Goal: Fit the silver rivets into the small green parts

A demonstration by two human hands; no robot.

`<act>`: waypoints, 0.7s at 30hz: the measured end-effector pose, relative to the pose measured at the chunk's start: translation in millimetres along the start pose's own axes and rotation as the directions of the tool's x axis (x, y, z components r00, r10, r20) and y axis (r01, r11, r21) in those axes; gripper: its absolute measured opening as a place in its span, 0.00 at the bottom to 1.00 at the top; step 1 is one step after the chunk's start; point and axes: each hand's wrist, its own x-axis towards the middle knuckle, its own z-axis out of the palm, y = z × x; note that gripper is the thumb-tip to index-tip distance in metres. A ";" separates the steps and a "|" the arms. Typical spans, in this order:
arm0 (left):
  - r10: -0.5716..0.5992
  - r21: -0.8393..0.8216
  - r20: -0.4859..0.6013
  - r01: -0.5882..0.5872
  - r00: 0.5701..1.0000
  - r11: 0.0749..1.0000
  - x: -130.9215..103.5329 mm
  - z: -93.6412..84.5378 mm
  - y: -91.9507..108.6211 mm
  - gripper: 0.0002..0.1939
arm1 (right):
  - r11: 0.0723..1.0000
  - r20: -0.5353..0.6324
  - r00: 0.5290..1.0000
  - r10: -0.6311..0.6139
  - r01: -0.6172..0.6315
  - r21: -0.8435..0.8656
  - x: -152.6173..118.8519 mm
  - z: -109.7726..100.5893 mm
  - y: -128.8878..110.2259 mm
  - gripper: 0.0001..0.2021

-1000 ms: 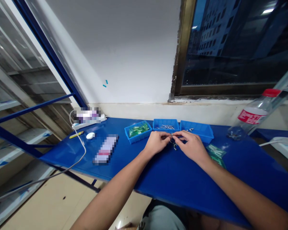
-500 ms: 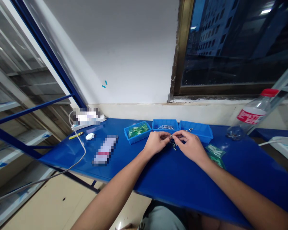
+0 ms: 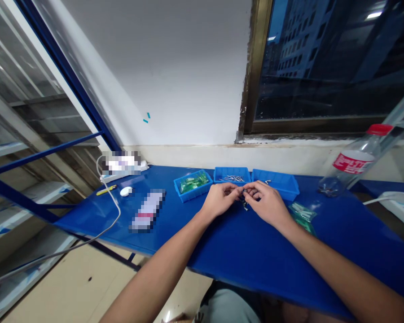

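Observation:
My left hand (image 3: 220, 197) and my right hand (image 3: 265, 201) meet fingertip to fingertip above the blue table (image 3: 242, 251). Both are closed in a pinch, and whatever lies between the fingers is too small and too covered to name. Just below the fingertips are small dark and shiny metal pieces (image 3: 245, 206). Behind my hands stand three blue bins. The left bin (image 3: 191, 195) contains green packets (image 3: 193, 181), the middle bin (image 3: 222, 170) thin metal pins or screws (image 3: 234, 178), and the right bin (image 3: 289, 192) a few small metal parts (image 3: 267, 181).
Green-and-clear plastic bags (image 3: 303, 215) lie right of my right hand. A plastic bottle (image 3: 353, 161) with a red cap stands farther right. On the left are a blurred-out flat object (image 3: 148, 211), a white mouse-like object (image 3: 126, 191), a yellow cutter (image 3: 106, 190) and a cable (image 3: 116, 215).
The fingertips have shifted slightly against each other. A small shiny piece visible between them earlier is now hidden. The arms and bins stay in place.

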 end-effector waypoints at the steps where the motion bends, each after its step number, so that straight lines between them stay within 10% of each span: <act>1: -0.010 0.005 0.025 0.010 1.000 1.000 -0.4 -0.6 0.8 0.17 | 1.000 0.005 1.000 -0.005 0.005 0.006 0.2 -1.0 -0.3 0.07; 11: -0.016 0.004 -0.015 0.017 1.000 1.000 3.4 -0.1 -11.1 0.07 | 0.987 0.036 0.995 0.091 -0.095 0.129 -2.0 2.1 1.3 0.08; 21: 0.013 -0.248 -0.042 -0.023 0.999 0.969 6.1 4.3 -15.8 0.20 | 1.000 0.026 1.000 0.002 -0.003 0.031 -0.8 -2.9 -1.1 0.06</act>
